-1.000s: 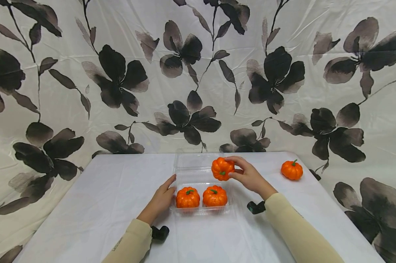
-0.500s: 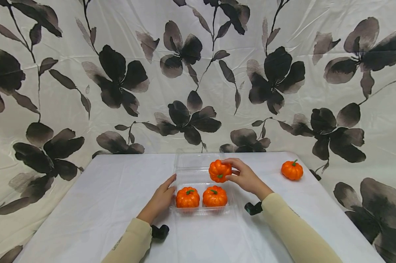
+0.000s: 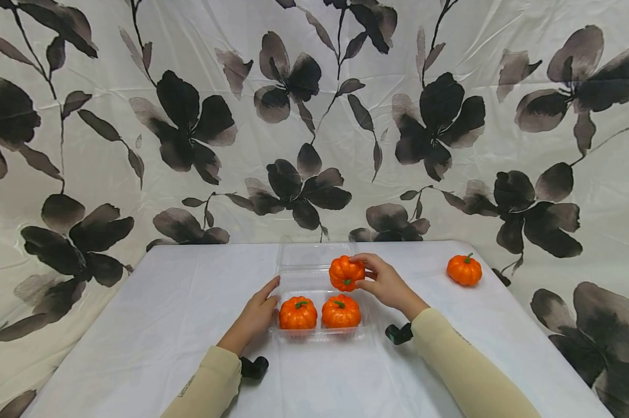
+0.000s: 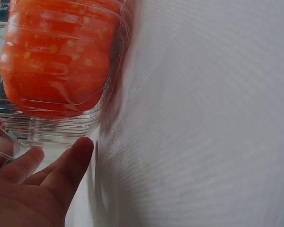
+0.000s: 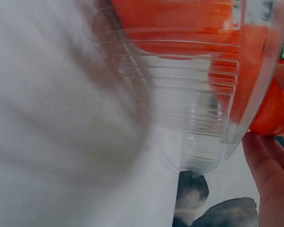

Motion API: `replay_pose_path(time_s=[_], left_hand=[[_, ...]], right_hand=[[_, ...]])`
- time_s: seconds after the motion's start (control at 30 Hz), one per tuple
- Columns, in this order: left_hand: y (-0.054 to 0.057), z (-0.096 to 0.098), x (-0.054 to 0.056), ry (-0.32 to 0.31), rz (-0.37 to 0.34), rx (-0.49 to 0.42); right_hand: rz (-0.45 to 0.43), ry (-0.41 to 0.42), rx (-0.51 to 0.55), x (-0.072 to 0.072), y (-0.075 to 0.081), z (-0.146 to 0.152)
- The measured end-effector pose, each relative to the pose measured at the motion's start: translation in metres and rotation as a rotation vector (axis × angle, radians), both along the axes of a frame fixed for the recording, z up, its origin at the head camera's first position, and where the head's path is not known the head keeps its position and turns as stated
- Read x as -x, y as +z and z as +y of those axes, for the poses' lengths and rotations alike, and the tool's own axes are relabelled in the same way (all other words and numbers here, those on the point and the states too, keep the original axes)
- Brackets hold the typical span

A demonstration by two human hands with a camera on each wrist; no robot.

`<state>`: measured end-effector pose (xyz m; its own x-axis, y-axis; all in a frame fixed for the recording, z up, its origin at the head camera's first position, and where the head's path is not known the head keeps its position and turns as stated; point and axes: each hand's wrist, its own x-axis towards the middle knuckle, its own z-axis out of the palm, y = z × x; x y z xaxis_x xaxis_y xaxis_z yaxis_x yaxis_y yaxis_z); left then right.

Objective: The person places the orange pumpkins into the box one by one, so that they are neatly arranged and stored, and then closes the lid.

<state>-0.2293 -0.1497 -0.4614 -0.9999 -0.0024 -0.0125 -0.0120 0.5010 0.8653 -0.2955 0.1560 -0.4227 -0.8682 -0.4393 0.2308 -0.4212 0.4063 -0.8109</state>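
My right hand (image 3: 388,283) holds a small orange pumpkin (image 3: 343,275) with a green stem, thumb and fingers on its right side. This pumpkin is over the back of an opened clear plastic clamshell container (image 3: 322,332), above the right front pumpkin (image 3: 341,313). Another pumpkin (image 3: 298,315) sits beside that one in the front left of the container. My left hand (image 3: 257,316) rests at the container's left side, its fairly straight fingers (image 4: 68,165) touching the ribbed wall. In the right wrist view, the held pumpkin (image 5: 270,113) shows just past the clear rim.
One more orange pumpkin (image 3: 464,270) stands on the white-covered table (image 3: 189,302) near its back right edge. The container's clear lid (image 3: 314,255) lies folded back toward the table's far edge. Behind hangs a floral cloth (image 3: 293,133). Each wrist wears a black camera (image 3: 254,367).
My right hand has moved slightly left and down with the pumpkin, bringing it closer over the back of the container. The left hand and the other pumpkins have stayed put.
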Motion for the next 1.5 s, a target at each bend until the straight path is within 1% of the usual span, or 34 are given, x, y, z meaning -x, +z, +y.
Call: replay_pose_path(time_s=[0.07, 0.27, 0.53, 0.8, 0.93, 1.1, 1.33, 1.5], left_hand=[[0.0, 0.0, 0.0, -0.003, 0.011, -0.002], [0.0, 0.0, 0.0, -0.006, 0.013, 0.002], [-0.002, 0.0, 0.001, -0.004, 0.01, 0.01], [0.0, 0.001, -0.001, 0.0, 0.002, 0.0], [0.0, 0.001, -0.001, 0.004, -0.006, 0.003], [0.0, 0.001, 0.0, 0.002, 0.007, 0.0], [0.002, 0.001, -0.001, 0.005, 0.015, 0.006], [0.001, 0.0, 0.0, 0.005, 0.013, 0.01]], right_hand=[[0.006, 0.004, -0.003, 0.0, -0.001, -0.001], [-0.013, -0.016, -0.029, 0.001, -0.004, -0.002], [0.054, 0.014, -0.068, 0.002, -0.006, -0.002], [0.111, 0.026, -0.065, 0.002, -0.008, -0.004], [0.104, 0.02, -0.063, 0.001, -0.009, -0.004], [0.089, 0.01, -0.063, 0.002, -0.009, -0.005], [0.109, 0.009, -0.098, 0.002, -0.012, -0.006], [0.116, -0.009, -0.139, 0.002, -0.012, -0.006]])
